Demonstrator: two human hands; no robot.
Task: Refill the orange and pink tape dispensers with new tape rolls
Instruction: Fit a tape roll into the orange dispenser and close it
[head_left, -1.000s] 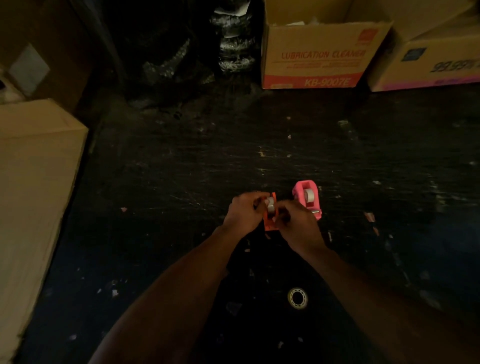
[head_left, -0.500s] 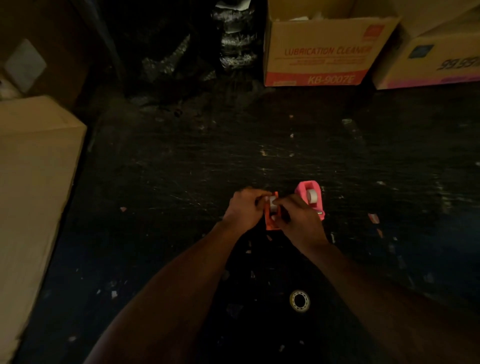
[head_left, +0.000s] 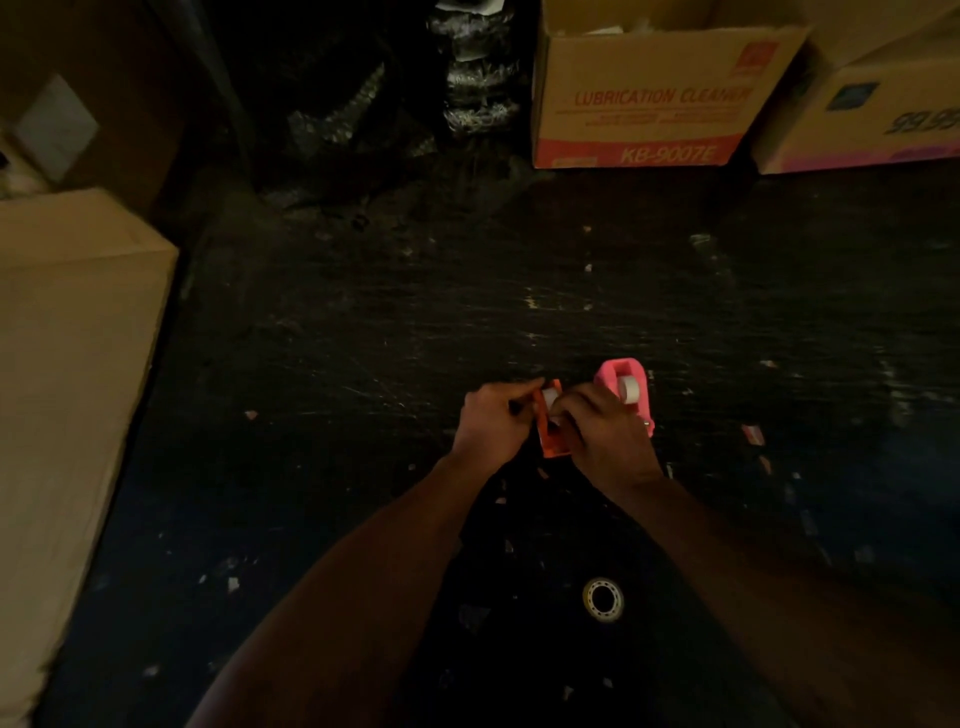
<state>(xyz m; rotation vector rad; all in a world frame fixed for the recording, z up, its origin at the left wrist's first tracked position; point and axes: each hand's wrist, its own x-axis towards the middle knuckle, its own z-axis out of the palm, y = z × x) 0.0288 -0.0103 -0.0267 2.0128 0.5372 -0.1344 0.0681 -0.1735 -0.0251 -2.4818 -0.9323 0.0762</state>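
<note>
The orange tape dispenser (head_left: 551, 437) sits on the dark floor between my two hands, with a white tape roll (head_left: 550, 399) in its top. My left hand (head_left: 494, 422) grips its left side. My right hand (head_left: 605, 434) closes over its right side, fingers on the roll. Just right of my right hand stands the pink tape dispenser (head_left: 626, 387) with a white roll (head_left: 630, 389) seated in it. A pale ring-shaped tape core (head_left: 602, 599) lies on the floor closer to me. Much of the orange dispenser is hidden by my fingers.
A large tan box (head_left: 67, 389) fills the left side. Two cardboard boxes stand at the back: one printed "LUBRICATION CLEANER" (head_left: 654, 114), another (head_left: 883, 119) to its right. Dark wrapped bundles (head_left: 472, 78) are at the back middle. Small paper scraps litter the floor.
Both hands stay on the orange dispenser, with only small finger shifts around the roll. The view has drifted slightly.
</note>
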